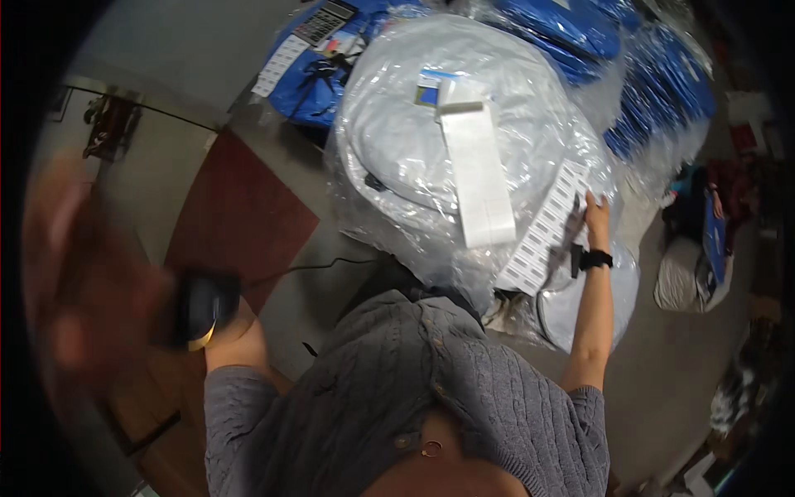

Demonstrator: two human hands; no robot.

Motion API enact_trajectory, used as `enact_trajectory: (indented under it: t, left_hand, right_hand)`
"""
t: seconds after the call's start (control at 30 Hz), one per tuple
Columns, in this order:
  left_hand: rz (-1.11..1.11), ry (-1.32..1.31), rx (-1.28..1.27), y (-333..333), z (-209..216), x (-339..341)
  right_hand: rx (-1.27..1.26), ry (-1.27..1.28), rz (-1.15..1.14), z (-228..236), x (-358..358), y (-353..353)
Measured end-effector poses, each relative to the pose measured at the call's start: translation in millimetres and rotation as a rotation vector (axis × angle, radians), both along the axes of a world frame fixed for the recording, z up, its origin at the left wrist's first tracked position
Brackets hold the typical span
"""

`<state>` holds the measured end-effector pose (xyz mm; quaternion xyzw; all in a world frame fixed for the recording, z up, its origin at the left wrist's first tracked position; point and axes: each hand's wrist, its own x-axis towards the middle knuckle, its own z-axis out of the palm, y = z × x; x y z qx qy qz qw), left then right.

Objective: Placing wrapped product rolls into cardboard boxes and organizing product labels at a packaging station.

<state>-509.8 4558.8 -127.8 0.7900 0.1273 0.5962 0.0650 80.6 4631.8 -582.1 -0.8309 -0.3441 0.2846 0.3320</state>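
Note:
My right hand is at the upper right edge of a white sheet of printed labels, its fingers closed on that edge. A black band circles the right wrist. The sheet slants over a clear plastic bag with round, pale grey folded goods inside. A blank white paper strip lies on the bag. Raised close at the far left, my left hand is smeared by motion and its fingers cannot be read. A black object with a yellow edge shows by the left wrist.
Blue goods in clear plastic are piled at the back right. At the back left, a calculator and another label sheet rest on blue goods. A thin black cable runs left of the bag. A dark red mat covers some floor.

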Motion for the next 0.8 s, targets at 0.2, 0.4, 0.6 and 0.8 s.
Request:
enact_trajectory:
  t: [0.2, 0.4, 0.6, 0.8]
  left_hand:
    - [0.384, 0.117, -1.17, 204, -207, -118]
    - [0.444, 0.405, -1.339, 349, -446, -164]
    - [0.656, 0.851, -1.397, 417, -502, -117]
    - [0.469, 0.736, -1.537, 433, -509, -131]
  right_hand:
    - [0.332, 0.16, 0.181, 60, -66, -58]
    - [0.121, 0.273, -0.036, 117, -188, -125]
    - [0.076, 0.282, -0.235, 148, -302, -155]
    - [0.1, 0.348, -0.276, 162, -360, -154]
